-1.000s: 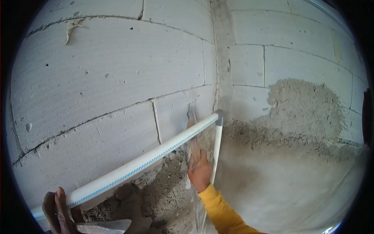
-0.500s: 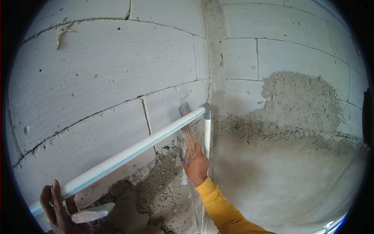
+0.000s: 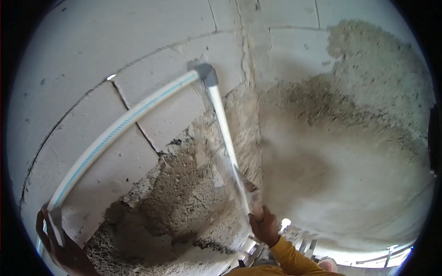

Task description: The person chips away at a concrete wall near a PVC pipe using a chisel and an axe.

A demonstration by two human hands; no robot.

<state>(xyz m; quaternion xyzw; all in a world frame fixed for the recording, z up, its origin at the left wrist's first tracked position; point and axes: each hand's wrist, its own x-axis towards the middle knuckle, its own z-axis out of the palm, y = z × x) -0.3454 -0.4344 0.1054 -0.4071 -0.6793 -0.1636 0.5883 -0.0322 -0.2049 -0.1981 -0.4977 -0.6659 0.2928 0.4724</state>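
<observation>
A long white pipe (image 3: 120, 128) with teal markings slants along the block wall. At its upper end a grey elbow (image 3: 206, 75) joins it to a thinner white pipe (image 3: 224, 124) running down near the corner. My left hand (image 3: 64, 253) is closed at the long pipe's lower end. A pale flat piece (image 3: 56, 225) lies between its fingers. My right hand (image 3: 265, 225), in a yellow sleeve, grips a flat tool (image 3: 252, 191) with a wooden-looking handle. This tool overlaps the lower part of the thinner pipe; blur hides the form of its tip.
Rough mortar (image 3: 170, 207) covers the lower left wall below pale blocks (image 3: 92, 133). Smooth grey plaster (image 3: 331, 179) lies on the right wall, with a rough mortar patch (image 3: 373, 60) above it. Several blurred objects crowd the bottom edge near my right arm.
My right hand has moved with the tool from just below the elbow down along the thinner pipe. The camera has tilted downward, and the long pipe now stands steeper in view.
</observation>
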